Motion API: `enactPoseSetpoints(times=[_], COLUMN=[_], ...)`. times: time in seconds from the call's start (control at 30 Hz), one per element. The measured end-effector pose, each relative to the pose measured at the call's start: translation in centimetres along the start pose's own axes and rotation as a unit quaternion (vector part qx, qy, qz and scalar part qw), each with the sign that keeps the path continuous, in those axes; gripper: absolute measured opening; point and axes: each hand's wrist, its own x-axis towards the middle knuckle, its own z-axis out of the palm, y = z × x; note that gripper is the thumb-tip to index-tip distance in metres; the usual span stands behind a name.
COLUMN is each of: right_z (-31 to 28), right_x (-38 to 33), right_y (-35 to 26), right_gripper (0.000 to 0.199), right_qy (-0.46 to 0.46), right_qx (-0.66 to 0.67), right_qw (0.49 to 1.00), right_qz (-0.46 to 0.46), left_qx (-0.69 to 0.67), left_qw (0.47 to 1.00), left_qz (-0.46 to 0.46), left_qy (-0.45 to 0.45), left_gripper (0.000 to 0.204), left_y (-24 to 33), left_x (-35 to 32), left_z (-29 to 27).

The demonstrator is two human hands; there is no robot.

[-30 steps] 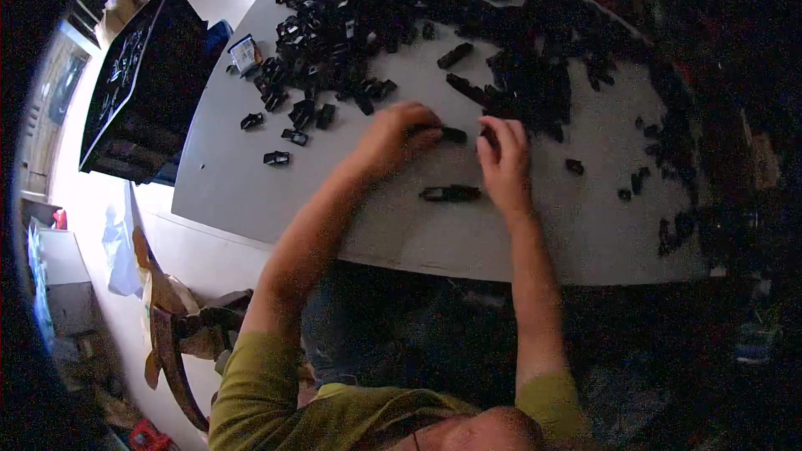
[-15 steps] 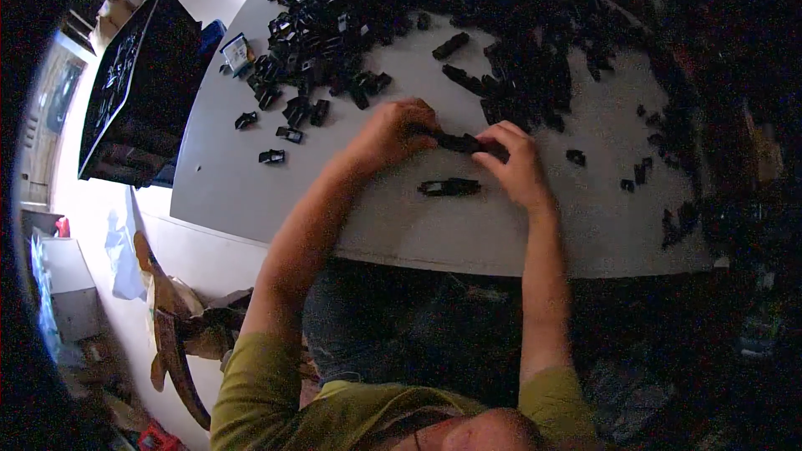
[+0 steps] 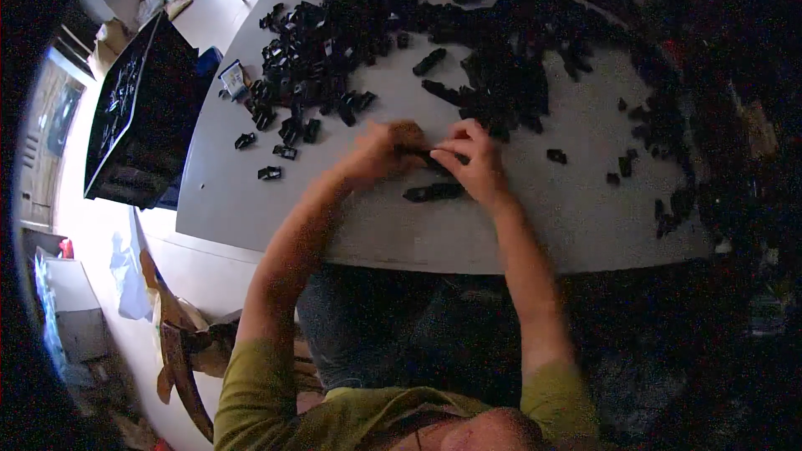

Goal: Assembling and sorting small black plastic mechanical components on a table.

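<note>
My left hand (image 3: 383,150) and my right hand (image 3: 473,159) meet over the grey table (image 3: 334,225). Together they pinch a small long black part (image 3: 428,159) between their fingertips. Just below them a second black part (image 3: 433,193) lies flat on the table, close to my right wrist. A big heap of similar black parts (image 3: 468,58) spreads across the far half of the table, beyond both hands.
A black crate (image 3: 134,117) stands left of the table, near its edge. Loose black parts (image 3: 269,172) lie scattered at the left and right (image 3: 556,155). A small white and blue packet (image 3: 234,79) sits at the far left. Wooden chair parts (image 3: 180,351) stand on the floor at lower left.
Both hands have closed together on the black part, and my right hand has shifted left toward the left one. The part lying below them has stayed put.
</note>
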Motion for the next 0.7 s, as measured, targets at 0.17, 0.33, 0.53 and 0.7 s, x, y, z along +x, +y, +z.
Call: enactPoseSetpoints(times=[0.17,0.33,0.53,0.7], right_z=[1.0,0.6,-0.4,-0.2], right_x=[0.6,0.2,-0.6,-0.8], right_y=[1.8,1.0,1.2,0.9], right_gripper=[0.026,0.027,0.028,0.03], right_qy=[0.175,0.108,0.096,0.101], right_qx=[-0.262,-0.252,-0.23,-0.177], right_qw=[0.948,0.958,0.966,0.974], right_qz=[0.036,0.083,0.063,0.097], left_qx=[0.174,0.302,0.18,0.231], left_qw=[0.971,0.905,0.962,0.926], left_qz=[0.082,0.126,-0.027,0.083], left_qy=[0.139,0.271,0.206,0.285], left_gripper=[0.024,0.025,0.02,0.025], left_y=[-0.1,-2.5,-0.5,-0.9], left_x=[4.3,6.1,3.1,2.8], left_z=[-0.4,0.1,1.7,1.8])
